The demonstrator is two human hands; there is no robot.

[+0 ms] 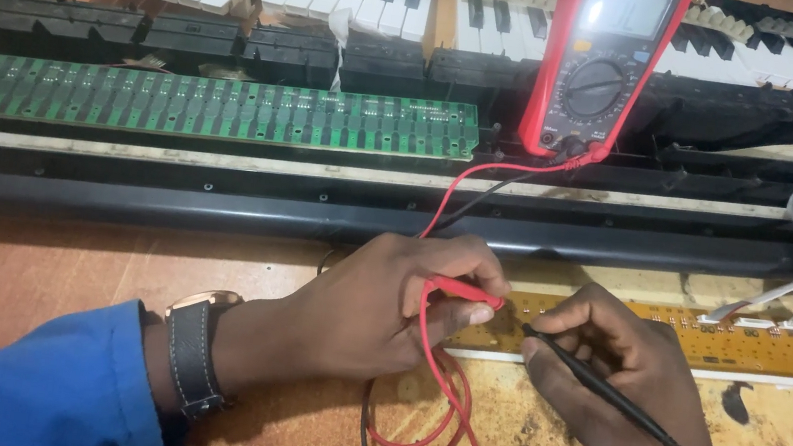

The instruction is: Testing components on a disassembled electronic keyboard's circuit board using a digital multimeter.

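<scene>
Left hand (pixel 387 303) pinches the red probe (pixel 464 292); right hand (pixel 614 381) grips the black probe (pixel 598 384). Both tips meet the yellow circuit strip (pixel 764 349), whose long axis runs three to nine o'clock, multimeter (pixel 603 62) at twelve.

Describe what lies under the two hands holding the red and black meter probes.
Under the left hand and right hand lies a long tan circuit board on a worn wooden bench. The hands cover the board's left part, hiding the red probe tip's contact point.
</scene>
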